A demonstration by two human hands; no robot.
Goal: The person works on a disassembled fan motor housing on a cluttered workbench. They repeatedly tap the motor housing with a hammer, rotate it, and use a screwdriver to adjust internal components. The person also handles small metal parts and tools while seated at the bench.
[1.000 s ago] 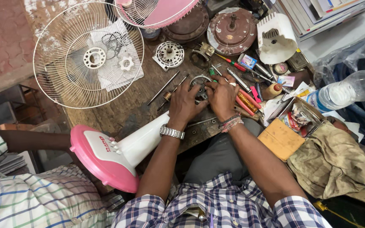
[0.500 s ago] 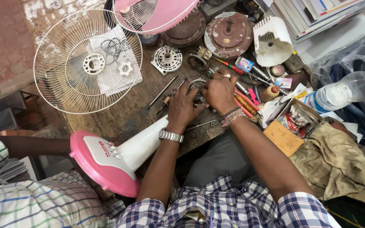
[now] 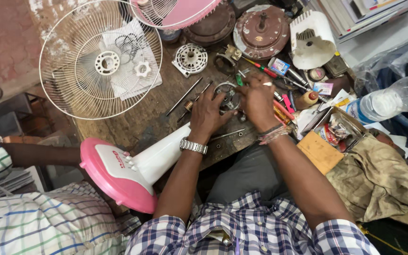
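Observation:
My left hand (image 3: 208,113), with a metal watch on the wrist, grips a small metal fan motor part (image 3: 227,97) on the worn wooden workbench (image 3: 142,123). My right hand (image 3: 258,97), with thread bands at the wrist, is closed over the same part from the right, fingers curled on it. What the fingertips hold is hidden. Thin metal rods (image 3: 185,97) lie just left of my hands. A pink and white fan base (image 3: 123,172) leans against the bench edge below my left forearm.
A white wire fan guard (image 3: 100,61) lies at the bench's left. Brown round motor housings (image 3: 260,30), a white fan cover (image 3: 310,40), screwdrivers (image 3: 260,68), a plastic bottle (image 3: 393,101) and a cloth bag (image 3: 374,177) crowd the right. Another person's arm (image 3: 43,153) is at the left.
Both hands stay on the motor part, with small shifts of the fingers. The view has drifted slightly.

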